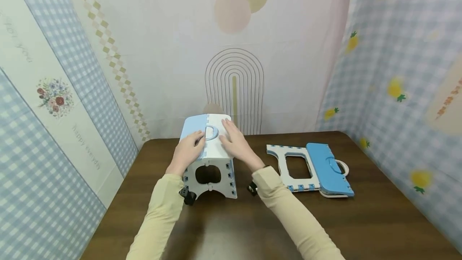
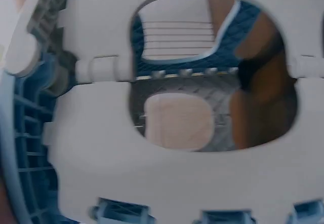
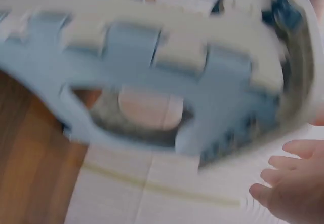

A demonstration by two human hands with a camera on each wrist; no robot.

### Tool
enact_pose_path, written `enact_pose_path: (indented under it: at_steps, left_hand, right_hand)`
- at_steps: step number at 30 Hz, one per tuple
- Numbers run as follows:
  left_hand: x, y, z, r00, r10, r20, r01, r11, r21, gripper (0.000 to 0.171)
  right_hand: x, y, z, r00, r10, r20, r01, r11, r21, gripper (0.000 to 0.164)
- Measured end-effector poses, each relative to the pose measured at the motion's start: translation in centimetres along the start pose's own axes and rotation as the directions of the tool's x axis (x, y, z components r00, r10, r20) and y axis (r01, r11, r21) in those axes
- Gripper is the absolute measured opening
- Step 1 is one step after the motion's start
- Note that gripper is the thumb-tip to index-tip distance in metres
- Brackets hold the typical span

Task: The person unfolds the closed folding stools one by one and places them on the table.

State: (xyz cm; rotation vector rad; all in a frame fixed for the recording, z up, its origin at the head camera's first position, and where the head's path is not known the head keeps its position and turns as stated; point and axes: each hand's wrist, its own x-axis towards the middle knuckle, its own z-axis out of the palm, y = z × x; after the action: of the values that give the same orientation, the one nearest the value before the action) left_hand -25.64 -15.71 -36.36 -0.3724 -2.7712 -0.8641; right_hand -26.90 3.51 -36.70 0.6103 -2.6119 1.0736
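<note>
A folding step stool [image 1: 218,147], half light blue and half white on top, stands unfolded on the table. My left hand [image 1: 188,149] rests on the blue half of its top, the fingertips close beside the small carry handle [image 1: 215,132]. On the white half lies my right hand [image 1: 238,141], fingers stretched out flat. The left wrist view shows the stool's white end panel [image 2: 111,168] with its large opening. In the right wrist view the stool's blue hinged side [image 3: 152,62] is blurred, with fingers [image 3: 283,165] at the right edge.
A second folding stool [image 1: 328,167], blue and white, lies folded flat on the brown wooden table [image 1: 223,232] to the right. Behind the table hangs a pale patterned cloth [image 1: 173,71], with checked cloth [image 1: 400,51] on the right side.
</note>
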Motion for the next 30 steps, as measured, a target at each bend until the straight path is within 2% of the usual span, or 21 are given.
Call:
enact_pose_path:
  at_steps: [2, 5, 8, 10, 12, 13, 16, 19, 21, 22, 24, 28, 30]
  left_hand:
    - [-0.6, -0.1, -0.1, 1.000, -0.002, -0.030, 0.001, 1.000, -0.030, 0.044]
    - [-1.9, 0.5, -0.4, 0.996, 0.004, -0.094, -0.011, 0.997, -0.071, 0.038]
    - [-3.1, 2.1, -0.1, 0.982, 0.085, -0.166, -0.107, 0.985, -0.132, 0.032]
    - [-3.7, 3.7, 0.8, 0.968, 0.159, -0.192, -0.192, 0.967, -0.165, 0.029]
    - [-4.2, 5.3, 2.1, 0.958, 0.234, -0.164, -0.264, 0.945, -0.195, 0.030]
    - [-4.5, 6.1, 2.9, 0.961, 0.252, -0.118, -0.272, 0.939, -0.209, 0.033]
    - [-5.1, 8.4, 5.5, 0.946, 0.323, 0.019, -0.316, 0.934, -0.168, 0.042]
    - [-5.3, 10.3, 8.7, 0.904, 0.399, 0.152, -0.385, 0.916, -0.113, 0.053]
    - [-5.2, 11.1, 10.9, 0.871, 0.443, 0.211, -0.430, 0.897, -0.108, 0.059]
    - [-5.0, 11.3, 12.1, 0.861, 0.452, 0.232, -0.437, 0.892, -0.115, 0.062]
    - [-4.6, 11.6, 14.1, 0.854, 0.444, 0.272, -0.419, 0.896, -0.146, 0.067]
    - [-3.2, 11.5, 17.6, 0.862, 0.387, 0.327, -0.332, 0.919, -0.212, 0.076]
    - [-2.5, 11.3, 19.0, 0.864, 0.363, 0.350, -0.302, 0.928, -0.217, 0.080]
  right_hand:
    - [-0.9, 1.1, -0.9, 1.000, 0.020, -0.019, -0.020, 0.999, 0.027, 0.059]
    - [-2.5, 2.8, -2.8, 0.998, 0.065, 0.020, -0.066, 0.998, 0.019, 0.055]
    - [-4.5, 4.8, -5.2, 0.989, 0.108, 0.097, -0.104, 0.993, -0.051, 0.049]
    - [-6.0, 6.4, -6.9, 0.981, 0.140, 0.133, -0.131, 0.988, -0.078, 0.046]
    - [-7.3, 8.2, -8.4, 0.976, 0.166, 0.138, -0.153, 0.983, -0.100, 0.044]
    - [-7.8, 9.2, -9.0, 0.974, 0.186, 0.131, -0.175, 0.980, -0.094, 0.044]
    - [-9.1, 12.4, -10.6, 0.955, 0.284, 0.086, -0.284, 0.959, -0.014, 0.048]
    - [-10.0, 15.8, -12.1, 0.902, 0.429, 0.045, -0.430, 0.902, 0.038, 0.055]
    - [-10.7, 18.1, -13.1, 0.858, 0.512, 0.038, -0.514, 0.856, 0.054, 0.061]
    - [-10.9, 19.1, -13.6, 0.834, 0.550, 0.040, -0.552, 0.832, 0.056, 0.064]
    - [-11.5, 21.1, -14.6, 0.802, 0.596, 0.041, -0.598, 0.799, 0.065, 0.069]
    - [-12.4, 24.6, -16.2, 0.748, 0.660, 0.074, -0.664, 0.739, 0.114, 0.076]
    - [-13.0, 26.0, -16.8, 0.726, 0.680, 0.105, -0.687, 0.711, 0.147, 0.077]
